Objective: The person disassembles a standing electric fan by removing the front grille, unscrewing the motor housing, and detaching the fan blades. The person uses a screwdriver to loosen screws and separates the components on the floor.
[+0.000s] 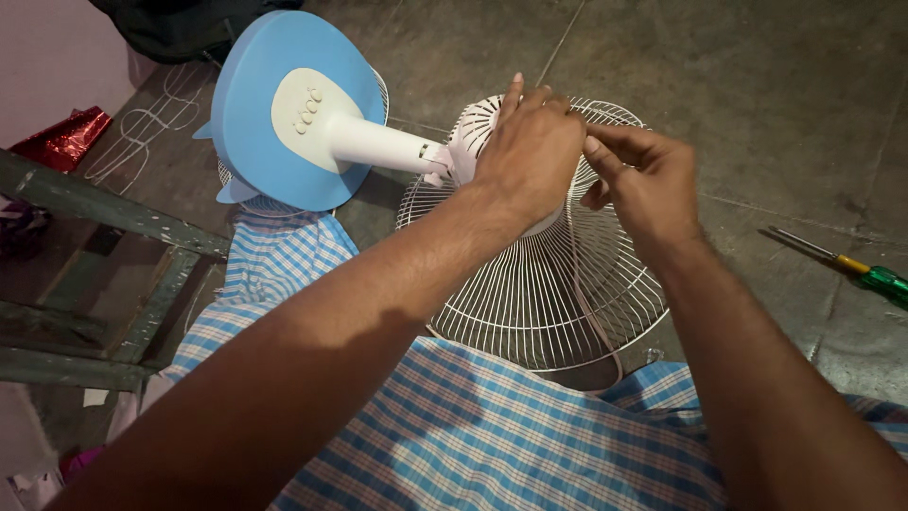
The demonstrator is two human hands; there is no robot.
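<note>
A table fan lies tipped on the concrete floor. Its round blue base [255, 104] with a white button panel points up at the left, joined by a white stem [378, 144] to the motor housing. The white wire rear guard [539, 293] faces up. My left hand [530, 151] rests curled over the motor housing at the guard's centre. My right hand [643, 180] is beside it, fingers pinched toward the same spot; what they pinch is hidden. A pale cord [591, 322] runs across the guard.
A screwdriver [851, 265] with a green and yellow handle lies on the floor at the right. A worn green wooden frame [113, 274] stands at the left. A red foil piece [66, 137] lies at the far left. Blue checked cloth [492, 435] covers my lap.
</note>
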